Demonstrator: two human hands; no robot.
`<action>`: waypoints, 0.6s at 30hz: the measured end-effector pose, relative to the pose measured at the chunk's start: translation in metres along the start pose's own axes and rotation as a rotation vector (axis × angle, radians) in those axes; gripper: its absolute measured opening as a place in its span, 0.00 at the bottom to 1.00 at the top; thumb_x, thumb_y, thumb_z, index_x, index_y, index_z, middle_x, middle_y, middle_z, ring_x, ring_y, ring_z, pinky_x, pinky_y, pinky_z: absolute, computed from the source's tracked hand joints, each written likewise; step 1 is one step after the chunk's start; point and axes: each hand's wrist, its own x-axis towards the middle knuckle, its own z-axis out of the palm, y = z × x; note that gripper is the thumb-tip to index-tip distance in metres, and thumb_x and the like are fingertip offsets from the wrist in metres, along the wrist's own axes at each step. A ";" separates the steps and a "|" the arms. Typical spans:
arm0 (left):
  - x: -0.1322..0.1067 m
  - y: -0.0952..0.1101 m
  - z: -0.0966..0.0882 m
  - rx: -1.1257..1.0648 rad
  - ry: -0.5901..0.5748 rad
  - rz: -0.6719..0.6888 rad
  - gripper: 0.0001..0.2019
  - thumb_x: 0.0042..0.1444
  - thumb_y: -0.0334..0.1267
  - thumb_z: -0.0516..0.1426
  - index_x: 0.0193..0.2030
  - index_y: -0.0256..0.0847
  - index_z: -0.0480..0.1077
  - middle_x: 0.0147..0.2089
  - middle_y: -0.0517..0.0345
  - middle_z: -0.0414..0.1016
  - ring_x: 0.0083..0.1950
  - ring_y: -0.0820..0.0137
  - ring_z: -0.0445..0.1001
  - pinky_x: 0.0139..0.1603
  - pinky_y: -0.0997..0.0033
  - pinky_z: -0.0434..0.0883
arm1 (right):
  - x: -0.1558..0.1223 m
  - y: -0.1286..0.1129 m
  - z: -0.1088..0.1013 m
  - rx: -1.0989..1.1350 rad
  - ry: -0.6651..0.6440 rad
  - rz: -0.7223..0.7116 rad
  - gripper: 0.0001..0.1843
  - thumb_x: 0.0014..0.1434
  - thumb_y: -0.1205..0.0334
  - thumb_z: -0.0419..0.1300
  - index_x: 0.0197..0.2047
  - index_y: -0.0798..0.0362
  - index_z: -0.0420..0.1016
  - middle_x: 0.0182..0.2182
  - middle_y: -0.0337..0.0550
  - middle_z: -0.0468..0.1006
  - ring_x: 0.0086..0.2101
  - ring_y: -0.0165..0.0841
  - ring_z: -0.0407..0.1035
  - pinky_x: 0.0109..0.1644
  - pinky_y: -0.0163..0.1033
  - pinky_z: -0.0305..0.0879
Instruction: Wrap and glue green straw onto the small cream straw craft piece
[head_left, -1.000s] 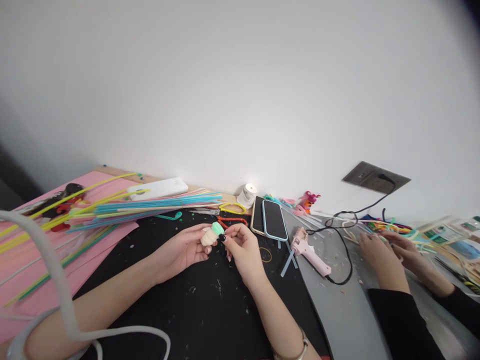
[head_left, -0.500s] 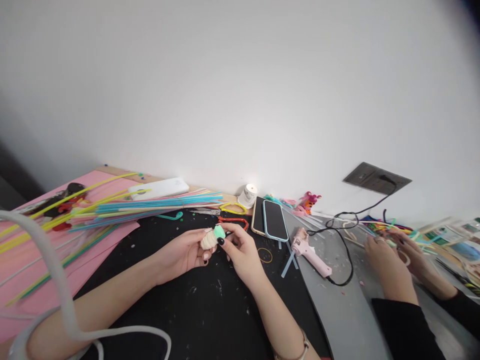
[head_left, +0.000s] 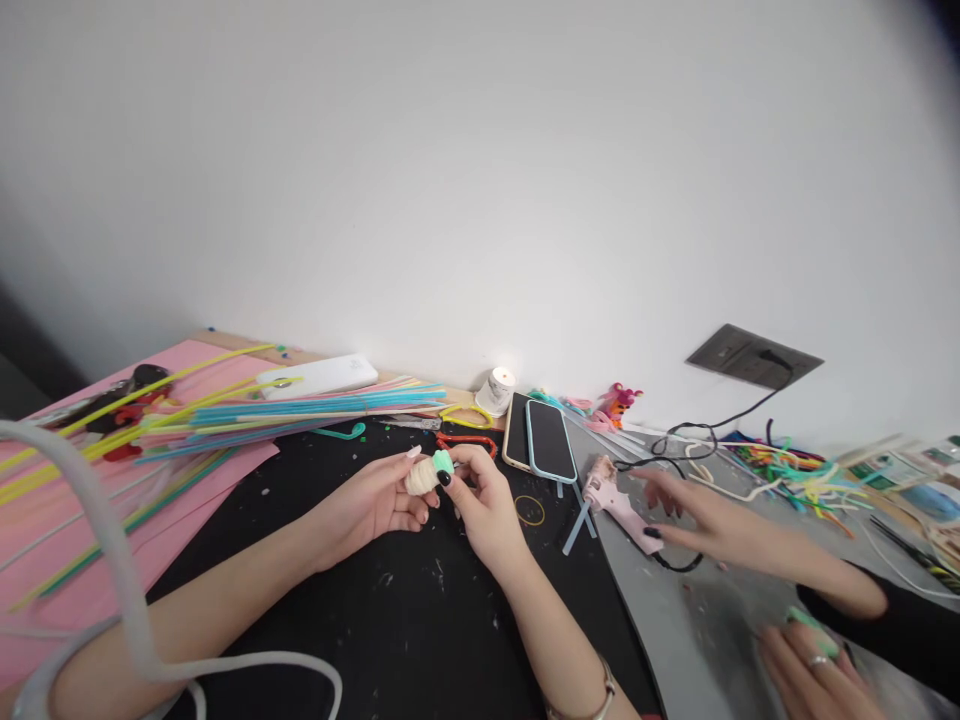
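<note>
A small cream coiled piece (head_left: 421,478), seemingly wound from fuzzy pipe cleaner, has a mint-green piece (head_left: 442,462) at its right end. My left hand (head_left: 375,505) is closed on the cream coil, with the thumb over its top and the fingers beneath. At the green end, my right hand (head_left: 480,500) pinches with thumb and forefinger, its dark thumbnail showing. Both hands hover over the black mat (head_left: 390,620). Just behind them lie red-handled pliers (head_left: 469,442), partly hidden by my right fingers.
A co-worker's hand (head_left: 705,520) reaches to the pink glue gun (head_left: 626,515). Their other hand (head_left: 810,670) holds something green. Two phones (head_left: 551,440), a white candle-like cup (head_left: 496,390), and bundled pipe cleaners (head_left: 315,410) lie around. A pale cable (head_left: 124,560) crosses the left foreground.
My left thumb has lifted onto the coil's top, and the coiled piece has turned slightly. The co-worker's one hand has swung left to the glue gun; the other has come nearer.
</note>
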 end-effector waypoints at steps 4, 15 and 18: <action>0.000 -0.001 0.000 0.203 0.046 0.141 0.13 0.52 0.41 0.61 0.43 0.39 0.70 0.34 0.55 0.75 0.30 0.71 0.74 0.34 0.71 0.71 | 0.001 0.003 0.000 -0.027 0.050 0.019 0.07 0.57 0.60 0.58 0.40 0.51 0.70 0.33 0.41 0.68 0.27 0.29 0.59 0.23 0.31 0.57; 0.004 -0.008 -0.007 0.542 0.135 0.392 0.17 0.48 0.35 0.63 0.46 0.41 0.66 0.40 0.55 0.73 0.37 0.68 0.74 0.40 0.67 0.72 | 0.001 0.005 0.001 0.004 0.100 0.063 0.09 0.57 0.55 0.58 0.38 0.51 0.72 0.30 0.40 0.70 0.25 0.29 0.60 0.23 0.32 0.57; 0.003 -0.008 -0.007 0.582 0.162 0.446 0.19 0.46 0.35 0.64 0.46 0.42 0.67 0.41 0.54 0.73 0.40 0.66 0.74 0.41 0.68 0.71 | 0.000 0.008 0.002 0.016 0.097 0.081 0.11 0.56 0.54 0.59 0.39 0.51 0.72 0.27 0.40 0.70 0.24 0.29 0.60 0.23 0.32 0.57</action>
